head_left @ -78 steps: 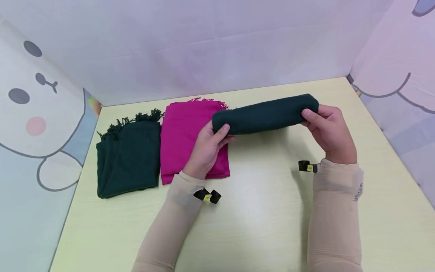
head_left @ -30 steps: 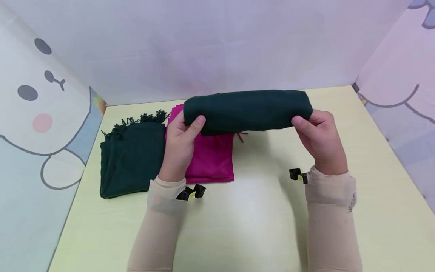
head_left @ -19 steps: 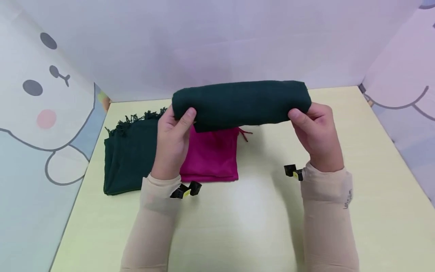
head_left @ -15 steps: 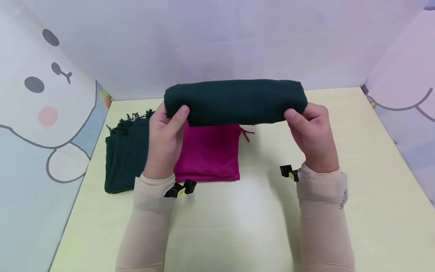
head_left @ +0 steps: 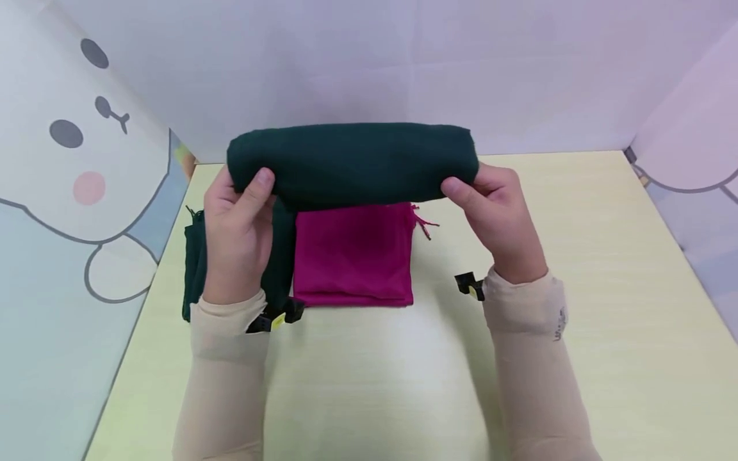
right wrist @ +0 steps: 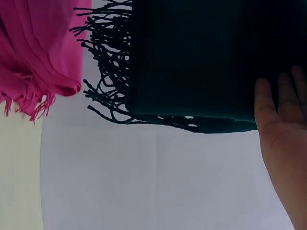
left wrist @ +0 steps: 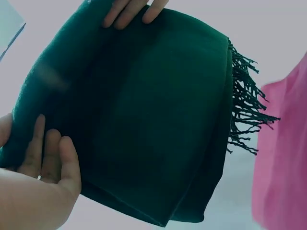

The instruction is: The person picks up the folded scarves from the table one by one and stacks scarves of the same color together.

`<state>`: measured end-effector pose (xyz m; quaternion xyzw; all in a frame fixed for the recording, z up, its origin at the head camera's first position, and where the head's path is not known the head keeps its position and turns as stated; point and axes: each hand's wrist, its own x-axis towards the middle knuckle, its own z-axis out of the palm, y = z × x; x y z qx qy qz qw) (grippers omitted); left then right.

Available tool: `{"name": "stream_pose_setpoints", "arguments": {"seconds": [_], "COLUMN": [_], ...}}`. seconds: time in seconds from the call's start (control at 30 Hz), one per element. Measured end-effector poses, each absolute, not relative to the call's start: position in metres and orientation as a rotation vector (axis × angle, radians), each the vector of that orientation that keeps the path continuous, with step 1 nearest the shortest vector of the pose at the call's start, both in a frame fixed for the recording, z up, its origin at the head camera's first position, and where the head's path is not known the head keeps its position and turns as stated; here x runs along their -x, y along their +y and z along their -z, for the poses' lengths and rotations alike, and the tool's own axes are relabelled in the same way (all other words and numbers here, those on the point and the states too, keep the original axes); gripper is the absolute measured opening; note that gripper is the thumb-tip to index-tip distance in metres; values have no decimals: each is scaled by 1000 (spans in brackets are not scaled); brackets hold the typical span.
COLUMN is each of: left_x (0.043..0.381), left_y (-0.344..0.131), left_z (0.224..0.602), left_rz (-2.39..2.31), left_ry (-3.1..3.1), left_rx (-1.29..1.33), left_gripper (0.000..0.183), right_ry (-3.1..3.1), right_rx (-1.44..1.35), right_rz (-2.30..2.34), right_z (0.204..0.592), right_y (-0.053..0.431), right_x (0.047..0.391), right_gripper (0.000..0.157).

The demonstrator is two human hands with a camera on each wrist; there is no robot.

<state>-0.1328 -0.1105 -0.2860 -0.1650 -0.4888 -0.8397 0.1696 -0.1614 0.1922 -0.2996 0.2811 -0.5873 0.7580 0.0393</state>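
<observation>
A dark green scarf (head_left: 357,163), folded with its near edge bent over, hangs above the table between both hands. My left hand (head_left: 239,237) grips its left end, thumb on the near face and fingers behind. The right end is pinched by my right hand (head_left: 498,214) in the same manner. In the left wrist view the scarf (left wrist: 158,110) drops as a folded panel with a fringe along its far edge. Below it on the table lies a folded magenta scarf (head_left: 354,256). Another folded dark green scarf (head_left: 277,256) lies left of that, partly hidden by my left hand.
The pale wooden table (head_left: 369,384) ends at a white cloth wall (head_left: 346,70) at the back. A side panel with a cartoon animal (head_left: 63,173) stands at the left, and another panel (head_left: 703,134) at the right.
Both hands have carried the held green scarf leftward and up, from over the magenta scarf's right side to above both table scarves. More of its broad face shows. The view has shifted slightly.
</observation>
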Motion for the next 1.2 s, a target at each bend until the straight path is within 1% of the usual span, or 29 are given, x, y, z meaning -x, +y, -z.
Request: {"name": "stream_pose_setpoints", "arguments": {"seconds": [0.17, 0.33, 0.47, 0.63, 0.77, 1.0, 1.13, 1.2], "left_x": [131, 131, 134, 135, 137, 146, 152, 155], "left_y": [-127, -141, -152, -162, -170, -187, -196, -199], "left_z": [285, 286, 288, 287, 288, 296, 299, 300], "left_rz": [2351, 2308, 2331, 2399, 2443, 2480, 2546, 2574], "left_ry": [-1423, -1443, -1365, -1197, -1058, -804, -661, -589], "left_rx": [304, 135, 37, -105, -93, -52, -109, -150], "left_gripper": [20, 26, 32, 36, 32, 20, 19, 22], "right_ry": [-1940, -2014, -1967, -1838, -1802, -1960, -2005, -2010], "right_rx": [-846, -866, -857, -778, -746, -699, -674, -662], "right_rz": [-2274, -2279, -2330, -2456, -2546, -2656, -2771, -2813], "right_z": [302, 306, 314, 323, 322, 323, 326, 326], "right_y": [173, 152, 130, 98, 81, 60, 53, 50], "right_x": [170, 182, 192, 197, 199, 206, 209, 212], "right_gripper": [26, 26, 25, 21, 21, 28, 32, 33]}}
